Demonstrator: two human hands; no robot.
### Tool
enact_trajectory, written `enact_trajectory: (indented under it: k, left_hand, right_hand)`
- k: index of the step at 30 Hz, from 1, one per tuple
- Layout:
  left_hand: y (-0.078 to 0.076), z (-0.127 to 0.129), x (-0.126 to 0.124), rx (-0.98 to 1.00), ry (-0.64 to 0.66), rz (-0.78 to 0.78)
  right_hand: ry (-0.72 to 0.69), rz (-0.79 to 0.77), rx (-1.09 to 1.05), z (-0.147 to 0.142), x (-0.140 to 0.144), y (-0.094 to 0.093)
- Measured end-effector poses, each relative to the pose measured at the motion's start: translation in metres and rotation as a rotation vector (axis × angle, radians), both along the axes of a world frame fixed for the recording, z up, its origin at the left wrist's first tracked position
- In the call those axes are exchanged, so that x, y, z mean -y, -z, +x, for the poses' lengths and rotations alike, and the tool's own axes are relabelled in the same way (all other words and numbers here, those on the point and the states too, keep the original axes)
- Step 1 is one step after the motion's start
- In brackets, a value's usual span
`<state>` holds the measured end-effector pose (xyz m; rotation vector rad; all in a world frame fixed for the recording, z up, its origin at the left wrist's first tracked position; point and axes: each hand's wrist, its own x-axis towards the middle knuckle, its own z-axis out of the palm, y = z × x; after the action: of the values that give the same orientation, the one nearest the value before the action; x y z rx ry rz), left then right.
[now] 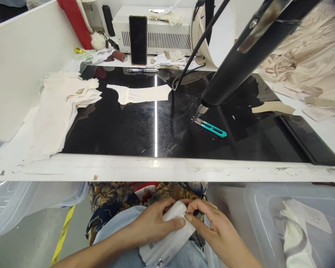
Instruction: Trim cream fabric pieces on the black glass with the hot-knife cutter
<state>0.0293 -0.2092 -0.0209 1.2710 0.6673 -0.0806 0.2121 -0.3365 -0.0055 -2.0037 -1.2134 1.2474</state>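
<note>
Low over my lap, below the table's front edge, I have a white rolled piece (170, 238), perhaps fabric or paper; its exact kind does not show. My left hand (162, 223) is closed around it, thumb on top and fingers behind. At its upper right edge my right hand (206, 219) pinches, thumb and forefinger together; anything small between those fingertips is hidden. On the black glossy tabletop (114, 130) ahead lie a cream fabric piece (145, 93) and turquoise thread snips (212, 128). The pointed tip of a black pen-like tool (226, 82) hangs over the snips.
Stacked cream fabric pieces (58, 108) lie at the left, and a heap of cream fabric (304, 56) at the right. A phone (138, 41) leans against a white vented box (167, 37). Clear plastic bins (257, 208) flank my lap. A cable (195, 52) hangs over the table.
</note>
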Motion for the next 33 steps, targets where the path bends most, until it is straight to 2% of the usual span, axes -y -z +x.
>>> enact_trajectory:
  k: [12, 19, 25, 28, 33]
  left_hand:
    - [-0.006, 0.006, 0.001, 0.037, -0.031, -0.071]
    - [-0.003, 0.007, 0.003, 0.008, -0.056, -0.055]
    - [0.003, 0.008, 0.003, 0.039, -0.071, -0.05]
    - [0.004, 0.007, 0.003, 0.053, -0.074, -0.042]
    - [0.0, 0.007, 0.003, 0.086, -0.075, -0.039]
  right_hand:
    - [0.079, 0.01, 0.016, -0.002, 0.003, 0.001]
    - [0.114, 0.015, 0.004, -0.004, 0.003, 0.004]
    - [-0.075, 0.062, 0.086, 0.001, -0.007, -0.006]
    - [-0.159, 0.001, 0.077, 0.002, -0.018, -0.017]
    - [-0.198, -0.074, 0.015, 0.002, -0.028, -0.024]
